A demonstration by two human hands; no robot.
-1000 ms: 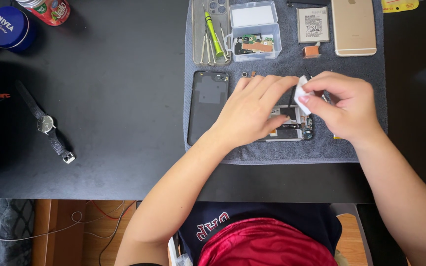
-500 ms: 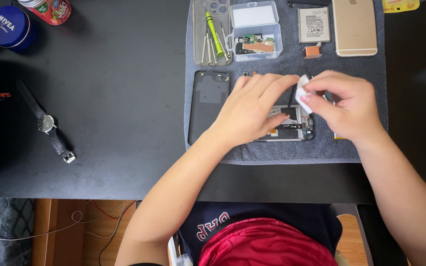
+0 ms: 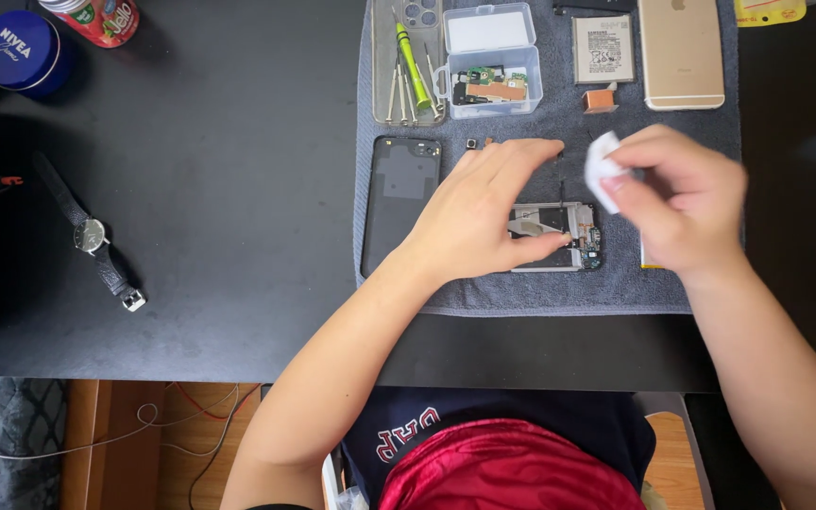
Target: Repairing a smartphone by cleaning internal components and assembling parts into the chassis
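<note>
The opened phone (image 3: 552, 238) is lying on the grey mat (image 3: 559, 288), directly under the left hand (image 3: 484, 212). Its circuit board is showing at the end nearest the right hand.

The left fingers (image 3: 548, 244) are pressing down on the phone frame, thumb tip resting on the inner parts, the other fingers spread flat across its upper edge; nothing is gripped between them.

The right hand (image 3: 677, 203) is hovering just beside the phone's board end, its fingers pinched together on a small white wipe (image 3: 603, 170). The hand is blurred, so the exact grip is hard to tell.

Risks, as judged:
- The thumb is sitting on bare internals; too much pressure could be bending a thin cable or a connector.
- The wipe could be snagging on small board parts, or leaving lint or moisture there.
- If the left fingers are easing off, the frame may be sliding on the mat.

Beyond the left fingertips: a black back cover (image 3: 400, 203), a clear parts box (image 3: 493, 61), a green screwdriver (image 3: 412, 55), a battery (image 3: 603, 49) and a gold phone (image 3: 680, 52), all close enough for a sleeve or wrist to be knocking them. A wristwatch (image 3: 93, 236) is lying well apart on the table (image 3: 219, 189).
</note>
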